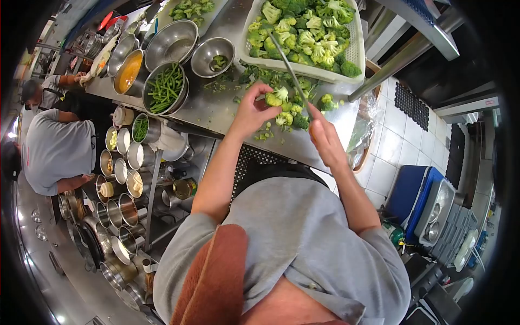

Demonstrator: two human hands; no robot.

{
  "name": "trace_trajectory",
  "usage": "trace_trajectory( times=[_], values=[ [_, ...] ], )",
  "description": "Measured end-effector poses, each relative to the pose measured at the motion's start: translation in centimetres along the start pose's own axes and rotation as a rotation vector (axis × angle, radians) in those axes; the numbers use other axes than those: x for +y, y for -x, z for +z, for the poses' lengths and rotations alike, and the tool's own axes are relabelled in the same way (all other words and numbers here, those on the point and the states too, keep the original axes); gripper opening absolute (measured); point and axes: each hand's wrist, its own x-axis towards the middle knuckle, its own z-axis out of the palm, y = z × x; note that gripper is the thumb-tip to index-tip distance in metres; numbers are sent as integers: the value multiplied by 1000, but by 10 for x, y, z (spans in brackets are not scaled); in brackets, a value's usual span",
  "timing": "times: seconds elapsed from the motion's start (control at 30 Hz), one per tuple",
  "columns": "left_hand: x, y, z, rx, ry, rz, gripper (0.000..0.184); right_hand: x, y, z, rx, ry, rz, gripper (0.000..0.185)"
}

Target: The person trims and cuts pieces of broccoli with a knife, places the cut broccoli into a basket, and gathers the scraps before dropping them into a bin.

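Plainly, right hand (pixel 323 140) clamped on a long, narrow steel knife (pixel 292 74), handle mostly hidden in the fist. Left hand (pixel 259 110) curled at a green broccoli floret (pixel 277 96) over the steel worktop (pixel 203 111); cannot tell whether thumb and fingers grip it. White plastic basket (pixel 319 74) beyond, heaped with broccoli pieces (pixel 323 49), far rim cut off.

A steel counter (pixel 210 103), metal bowls (pixel 172 42) and ingredient pots (pixel 155 130) show a commercial kitchen.
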Motion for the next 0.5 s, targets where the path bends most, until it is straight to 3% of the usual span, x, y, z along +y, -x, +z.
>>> trace_trajectory(
  times=[0.13,0.2,0.23,0.5],
  values=[
    [16,18,3,-24,47,33,47,-13,-26,20,-72,-81,60,58],
    [21,23,2,-46,38,54,45,-20,-38,28,33,-42,-148,58],
    [24,25,1,-73,24,59,43,-27,-41,24,5,-26,-67,64],
    [22,45,-4,-39,-1,-23,37,-31,-45,35,-29,87,-84,68]
  ],
)
